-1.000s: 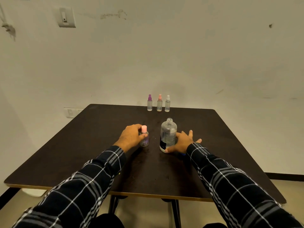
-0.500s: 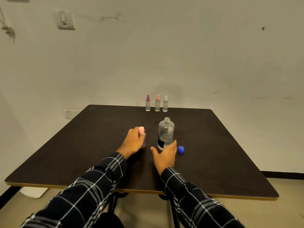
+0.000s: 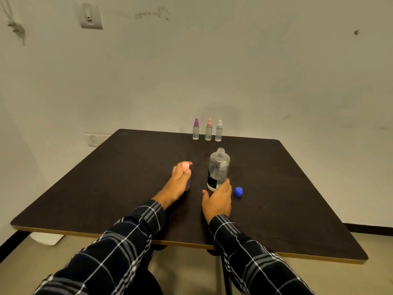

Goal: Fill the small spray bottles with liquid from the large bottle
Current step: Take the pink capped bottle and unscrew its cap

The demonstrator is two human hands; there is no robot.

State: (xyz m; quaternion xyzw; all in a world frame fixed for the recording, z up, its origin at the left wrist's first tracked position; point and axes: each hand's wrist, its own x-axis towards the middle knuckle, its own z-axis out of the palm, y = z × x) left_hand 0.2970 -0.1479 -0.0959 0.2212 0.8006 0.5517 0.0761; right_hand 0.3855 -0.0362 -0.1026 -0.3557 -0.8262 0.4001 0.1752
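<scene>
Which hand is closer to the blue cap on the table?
Right. The right hand lies just left of the blue cap, at the base of the large bottle; the left hand is beyond that bottle, gripping the pink-capped spray bottle.

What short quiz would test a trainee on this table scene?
1. True or false: the large bottle is capped.
2. Where is the blue cap? A) on the large bottle B) on the table C) under the table
3. How many small bottles stand in the row at the table's far edge?
Key: 1 false; 2 B; 3 three.
</scene>
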